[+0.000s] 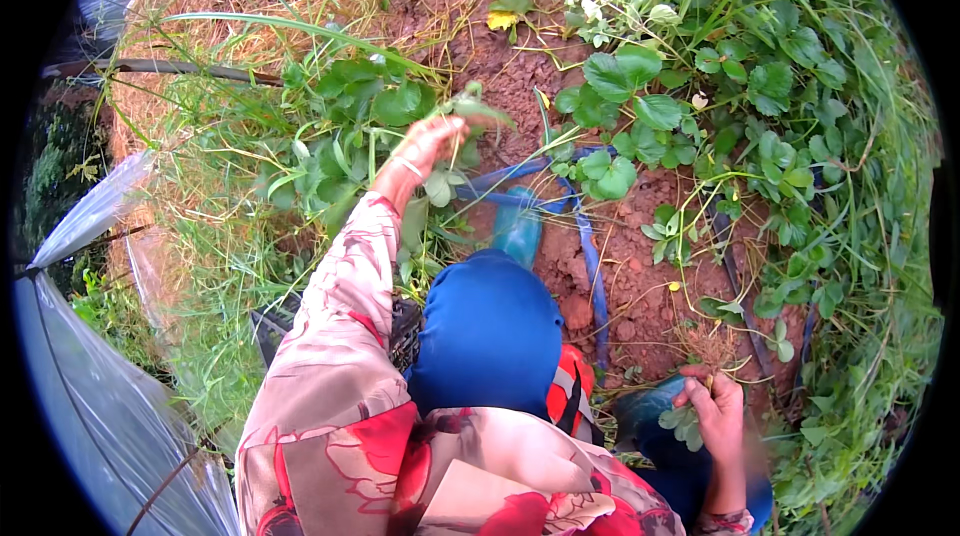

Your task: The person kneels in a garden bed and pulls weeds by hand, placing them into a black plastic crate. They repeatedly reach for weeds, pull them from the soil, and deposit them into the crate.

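My left hand is stretched forward over the plants at the left edge of a bare strip of reddish soil. Its fingers are closed on a blurred green leafy sprig; a thin band circles the wrist. Low on the right, my right hand grips an uprooted small plant. That plant is upside down, its brown fibrous roots up and its leaves hanging below my fingers. Strawberry-like plants with toothed leaves grow in front of me and to the right.
Flattened blue tubing crosses the soil near my blue-clad knee and green boot. A black crate is beside my left leg. Clear plastic sheeting hangs at left. Tall grass lines the right.
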`<state>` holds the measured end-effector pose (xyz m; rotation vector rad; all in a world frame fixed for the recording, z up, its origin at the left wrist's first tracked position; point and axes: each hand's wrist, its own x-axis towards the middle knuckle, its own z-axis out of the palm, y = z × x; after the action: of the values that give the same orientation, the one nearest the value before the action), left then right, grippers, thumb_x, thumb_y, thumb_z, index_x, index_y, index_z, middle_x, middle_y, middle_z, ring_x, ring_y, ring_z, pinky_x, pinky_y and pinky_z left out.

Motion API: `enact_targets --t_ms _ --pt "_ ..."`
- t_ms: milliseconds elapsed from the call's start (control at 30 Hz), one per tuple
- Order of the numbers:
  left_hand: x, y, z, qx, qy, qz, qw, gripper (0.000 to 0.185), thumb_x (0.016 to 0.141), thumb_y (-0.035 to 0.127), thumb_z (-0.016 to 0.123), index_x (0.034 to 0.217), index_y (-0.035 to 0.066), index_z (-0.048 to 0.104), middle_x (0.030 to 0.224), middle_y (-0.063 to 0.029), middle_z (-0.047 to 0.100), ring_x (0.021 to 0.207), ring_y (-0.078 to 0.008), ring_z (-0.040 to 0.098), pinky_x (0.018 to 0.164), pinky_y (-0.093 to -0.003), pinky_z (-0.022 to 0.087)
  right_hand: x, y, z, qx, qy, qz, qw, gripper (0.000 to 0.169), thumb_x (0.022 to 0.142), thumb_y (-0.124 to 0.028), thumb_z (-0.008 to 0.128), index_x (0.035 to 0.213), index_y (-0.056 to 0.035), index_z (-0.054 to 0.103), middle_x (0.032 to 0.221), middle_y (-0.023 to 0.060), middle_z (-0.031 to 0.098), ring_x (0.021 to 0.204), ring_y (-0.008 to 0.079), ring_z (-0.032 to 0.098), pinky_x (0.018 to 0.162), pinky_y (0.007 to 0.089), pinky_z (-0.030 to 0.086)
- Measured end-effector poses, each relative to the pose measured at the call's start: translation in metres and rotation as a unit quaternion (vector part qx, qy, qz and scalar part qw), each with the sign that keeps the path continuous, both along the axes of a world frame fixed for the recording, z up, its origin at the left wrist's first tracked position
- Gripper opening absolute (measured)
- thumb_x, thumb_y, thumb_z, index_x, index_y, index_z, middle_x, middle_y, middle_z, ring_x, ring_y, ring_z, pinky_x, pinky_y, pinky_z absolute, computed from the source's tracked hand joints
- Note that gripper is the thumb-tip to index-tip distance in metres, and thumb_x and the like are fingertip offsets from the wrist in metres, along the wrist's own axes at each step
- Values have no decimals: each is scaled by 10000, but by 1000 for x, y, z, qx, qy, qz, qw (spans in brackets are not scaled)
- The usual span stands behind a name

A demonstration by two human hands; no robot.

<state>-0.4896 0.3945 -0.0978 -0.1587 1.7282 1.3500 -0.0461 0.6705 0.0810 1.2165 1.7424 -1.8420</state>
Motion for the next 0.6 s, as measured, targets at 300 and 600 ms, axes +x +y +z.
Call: enact_targets --t_ms 300,600 --pt "56 13 -22 -102 7 -100 990 362 777 275 656 1007 12 561 862 -67 611 733 -111 570 646 -243 463 -6 0 7 -2 7 -1 1000 186 847 -68 493 976 41 572 637 52 590 624 87 556 598 223 441" --pt "64 30 14 -284 527 -223 770 313 726 145 613 993 -15 578 925 -162 580 817 -286 583 714 -357 481 -8 -1 7 7 3 10 1000 188 841 -83 489 962 34 574 631 52 586 625 96 555 607 233 440"
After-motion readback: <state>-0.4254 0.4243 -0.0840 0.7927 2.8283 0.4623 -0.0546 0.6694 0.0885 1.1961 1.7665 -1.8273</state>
